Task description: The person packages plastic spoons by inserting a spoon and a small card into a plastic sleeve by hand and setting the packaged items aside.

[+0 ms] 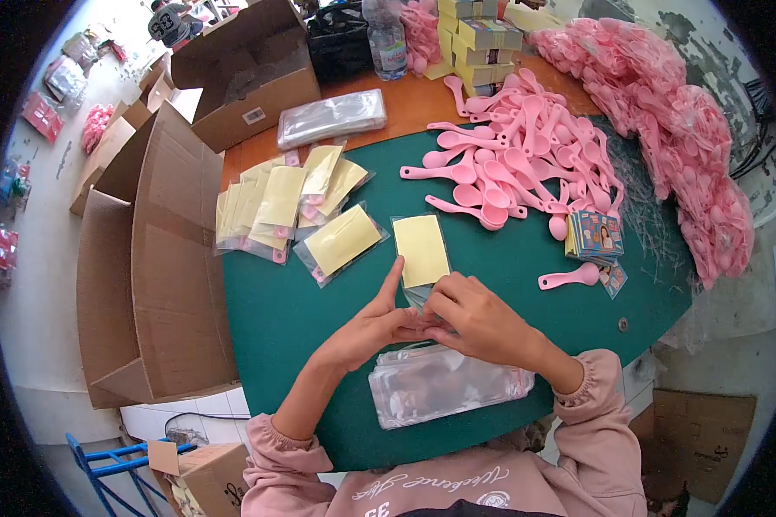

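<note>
On the green table top [319, 431], a clear plastic bag with a yellow card [422, 250] in it lies in front of me. My left hand [375, 326] is at its lower left edge, index finger stretched along the card, other fingers near the bag's open end. My right hand [478, 320] pinches the lower end of the same bag. Below both hands rests a stack of empty clear bags [444, 388]. To the left lie a single packed bag [343, 241] and a pile of packed bags with yellow cards [276, 196].
Pink spoons [513, 164] are heaped at the back right. A stack of printed cards [593, 235] and a lone spoon [569, 277] lie right. Open cardboard boxes [177, 258] stand left. More clear bags [332, 118] and a bottle [388, 47] are behind.
</note>
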`<state>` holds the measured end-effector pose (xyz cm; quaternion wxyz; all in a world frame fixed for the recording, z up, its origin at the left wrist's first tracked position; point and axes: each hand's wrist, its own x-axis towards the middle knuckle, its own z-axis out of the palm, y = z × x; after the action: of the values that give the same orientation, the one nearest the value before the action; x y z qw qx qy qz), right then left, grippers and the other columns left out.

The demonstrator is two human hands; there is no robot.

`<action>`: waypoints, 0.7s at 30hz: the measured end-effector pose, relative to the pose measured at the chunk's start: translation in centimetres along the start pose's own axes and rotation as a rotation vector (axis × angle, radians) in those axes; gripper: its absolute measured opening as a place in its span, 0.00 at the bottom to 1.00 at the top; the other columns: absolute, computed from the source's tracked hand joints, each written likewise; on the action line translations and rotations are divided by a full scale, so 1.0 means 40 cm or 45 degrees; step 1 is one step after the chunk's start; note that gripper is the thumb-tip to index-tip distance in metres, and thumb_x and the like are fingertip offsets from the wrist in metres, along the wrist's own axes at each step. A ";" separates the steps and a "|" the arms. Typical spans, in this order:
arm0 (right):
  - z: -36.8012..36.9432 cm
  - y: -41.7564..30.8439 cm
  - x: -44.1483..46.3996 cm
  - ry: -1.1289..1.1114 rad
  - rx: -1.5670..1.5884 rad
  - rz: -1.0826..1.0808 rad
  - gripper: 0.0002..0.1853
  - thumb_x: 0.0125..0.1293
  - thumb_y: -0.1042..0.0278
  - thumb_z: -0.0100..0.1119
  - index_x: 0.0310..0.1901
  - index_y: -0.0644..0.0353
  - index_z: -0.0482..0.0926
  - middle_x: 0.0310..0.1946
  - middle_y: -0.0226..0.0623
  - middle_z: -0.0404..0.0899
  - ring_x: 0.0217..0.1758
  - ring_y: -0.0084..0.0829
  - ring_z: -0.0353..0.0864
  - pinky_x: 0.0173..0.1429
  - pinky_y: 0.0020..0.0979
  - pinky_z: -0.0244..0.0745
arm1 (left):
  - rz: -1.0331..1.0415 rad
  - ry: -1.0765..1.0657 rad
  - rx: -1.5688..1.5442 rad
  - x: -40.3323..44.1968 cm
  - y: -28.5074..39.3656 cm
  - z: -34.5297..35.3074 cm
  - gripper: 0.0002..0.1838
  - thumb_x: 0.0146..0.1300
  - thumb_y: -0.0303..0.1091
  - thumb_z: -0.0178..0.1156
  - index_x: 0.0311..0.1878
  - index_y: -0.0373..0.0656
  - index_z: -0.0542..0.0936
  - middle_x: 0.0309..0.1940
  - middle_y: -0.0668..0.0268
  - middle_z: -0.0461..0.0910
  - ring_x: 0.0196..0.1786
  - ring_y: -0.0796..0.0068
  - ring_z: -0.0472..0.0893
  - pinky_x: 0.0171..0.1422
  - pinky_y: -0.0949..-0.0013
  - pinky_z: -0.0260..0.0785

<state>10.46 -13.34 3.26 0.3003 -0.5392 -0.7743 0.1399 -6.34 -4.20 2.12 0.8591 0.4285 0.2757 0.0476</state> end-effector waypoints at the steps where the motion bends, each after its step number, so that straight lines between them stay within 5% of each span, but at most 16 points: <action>1: 0.002 -0.001 -0.001 0.000 -0.001 -0.001 0.12 0.46 0.71 0.63 0.33 0.60 0.72 0.33 0.35 0.67 0.38 0.37 0.69 0.42 0.35 0.65 | 0.024 -0.008 -0.094 0.004 -0.007 0.001 0.36 0.67 0.26 0.40 0.69 0.53 0.30 0.50 0.52 0.72 0.49 0.62 0.77 0.57 0.61 0.68; 8: 0.023 0.002 -0.005 0.072 -0.501 -0.214 0.06 0.47 0.69 0.54 0.27 0.61 0.70 0.27 0.36 0.67 0.35 0.32 0.70 0.39 0.31 0.64 | 0.060 0.142 -0.116 0.027 -0.024 0.030 0.37 0.66 0.24 0.41 0.70 0.53 0.31 0.46 0.54 0.74 0.46 0.66 0.77 0.54 0.64 0.70; 10: 0.023 0.004 -0.006 0.079 -0.526 -0.238 0.07 0.47 0.69 0.54 0.27 0.62 0.70 0.26 0.35 0.67 0.35 0.31 0.70 0.38 0.31 0.64 | 0.282 0.202 0.109 0.037 -0.039 0.034 0.39 0.64 0.20 0.42 0.70 0.54 0.32 0.44 0.54 0.75 0.43 0.69 0.78 0.49 0.68 0.72; 13: 0.004 0.014 -0.010 -0.001 -0.304 -0.187 0.08 0.46 0.74 0.60 0.28 0.60 0.70 0.26 0.35 0.66 0.33 0.33 0.68 0.39 0.32 0.63 | 0.315 0.157 0.145 0.044 -0.049 0.030 0.41 0.63 0.17 0.42 0.70 0.55 0.30 0.42 0.56 0.75 0.39 0.73 0.78 0.45 0.72 0.72; 17: -0.111 0.054 -0.023 -0.333 0.724 0.175 0.07 0.55 0.70 0.58 0.31 0.60 0.69 0.28 0.33 0.66 0.32 0.28 0.67 0.39 0.26 0.63 | 0.280 0.203 0.175 0.047 -0.028 0.009 0.37 0.64 0.20 0.41 0.70 0.54 0.36 0.42 0.58 0.76 0.37 0.74 0.79 0.45 0.71 0.72; 19: -0.200 0.130 -0.041 -0.232 0.749 0.058 0.08 0.57 0.69 0.57 0.31 0.60 0.68 0.28 0.29 0.64 0.33 0.23 0.66 0.38 0.23 0.63 | 0.154 0.025 0.096 0.031 0.001 0.015 0.24 0.66 0.24 0.41 0.65 0.47 0.56 0.42 0.61 0.77 0.40 0.75 0.78 0.47 0.71 0.71; 21: -0.312 0.208 -0.074 -0.120 0.869 0.425 0.07 0.59 0.67 0.55 0.31 0.60 0.68 0.31 0.27 0.68 0.32 0.19 0.66 0.37 0.20 0.63 | 0.153 -0.066 0.155 0.034 -0.005 -0.013 0.18 0.66 0.26 0.40 0.59 0.44 0.61 0.43 0.61 0.76 0.43 0.74 0.78 0.51 0.71 0.70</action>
<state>25.11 -14.25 7.57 0.3998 -0.5198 -0.5977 0.4613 -5.48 -3.53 1.13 0.8339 0.4968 0.2296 0.0711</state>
